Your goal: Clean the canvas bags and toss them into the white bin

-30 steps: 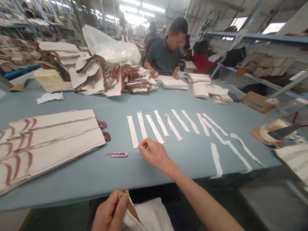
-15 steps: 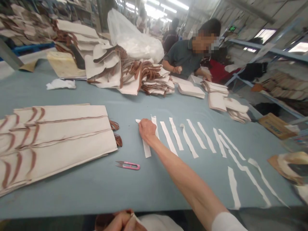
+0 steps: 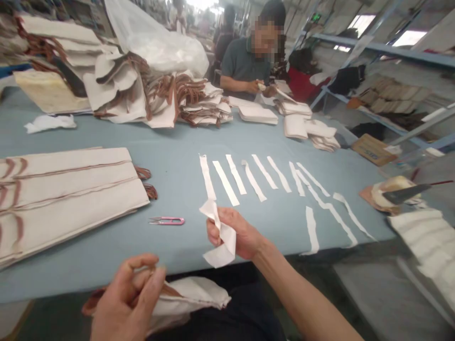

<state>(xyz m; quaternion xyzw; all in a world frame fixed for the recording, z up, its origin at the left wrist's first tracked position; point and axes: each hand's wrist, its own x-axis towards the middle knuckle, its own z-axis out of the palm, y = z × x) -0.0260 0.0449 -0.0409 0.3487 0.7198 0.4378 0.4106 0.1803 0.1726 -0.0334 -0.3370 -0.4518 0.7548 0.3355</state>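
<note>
A white strip [image 3: 227,239], folded and curling, is pinched in my right hand [image 3: 236,232] above the table's front edge. My left hand [image 3: 131,293], lower left, has its fingers closed on a cream fabric piece with brown trim [image 3: 195,291], which lies over my lap. Several white strips [image 3: 225,182] lie spaced out on the blue-green table [image 3: 170,161], beyond and to the right of my right hand. Pink thread snips [image 3: 172,221] rest on the table between the strips and a stack of cream fabric pieces with brown trim [image 3: 71,189].
Piled cream and brown pieces [image 3: 121,90] and a clear plastic bag [image 3: 159,42] stand at the back. Across the table a person [image 3: 245,61] handles folded cream pieces [image 3: 295,123]. A cardboard box [image 3: 373,149] sits at the right.
My right hand has lifted a white strip off the table and moved back toward me. My left hand and the fabric have come higher into view. The view has shifted right.
</note>
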